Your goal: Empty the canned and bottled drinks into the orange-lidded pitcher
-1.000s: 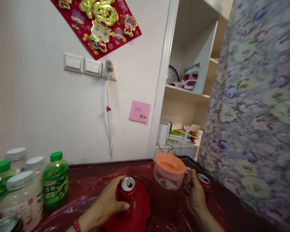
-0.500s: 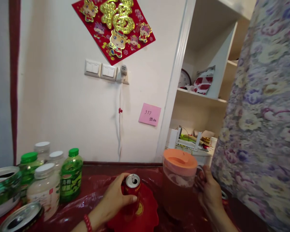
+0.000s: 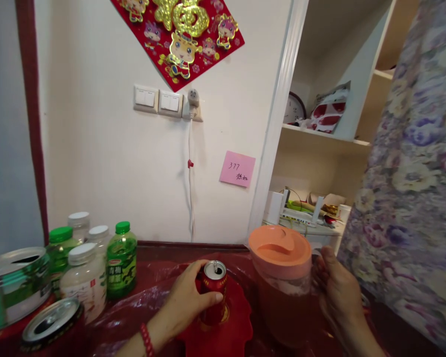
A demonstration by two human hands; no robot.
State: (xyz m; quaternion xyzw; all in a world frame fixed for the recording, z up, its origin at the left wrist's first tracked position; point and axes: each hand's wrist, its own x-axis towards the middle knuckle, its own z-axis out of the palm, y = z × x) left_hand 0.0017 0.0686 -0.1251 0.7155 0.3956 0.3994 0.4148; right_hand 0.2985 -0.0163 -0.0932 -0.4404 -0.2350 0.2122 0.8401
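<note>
My left hand (image 3: 188,300) is wrapped round an opened red drink can (image 3: 214,292) that stands on a red scalloped plate (image 3: 223,332). My right hand (image 3: 336,295) grips the handle of a clear pitcher (image 3: 282,292) with an orange lid, which holds a reddish-brown liquid. The pitcher stands just right of the can, on a dark red table (image 3: 159,250) covered with clear plastic film.
Green-capped and white-capped bottles (image 3: 96,263) cluster at the left, with a green tin (image 3: 11,285) and an open can (image 3: 50,322) in front of them. A flowered cloth (image 3: 412,198) hangs close on the right. Behind are a wall with switches and shelves.
The view has swung left and slightly up, bringing the green tin and the open can into sight. Both hands keep their grips; the pitcher sits a little higher and nearer.
</note>
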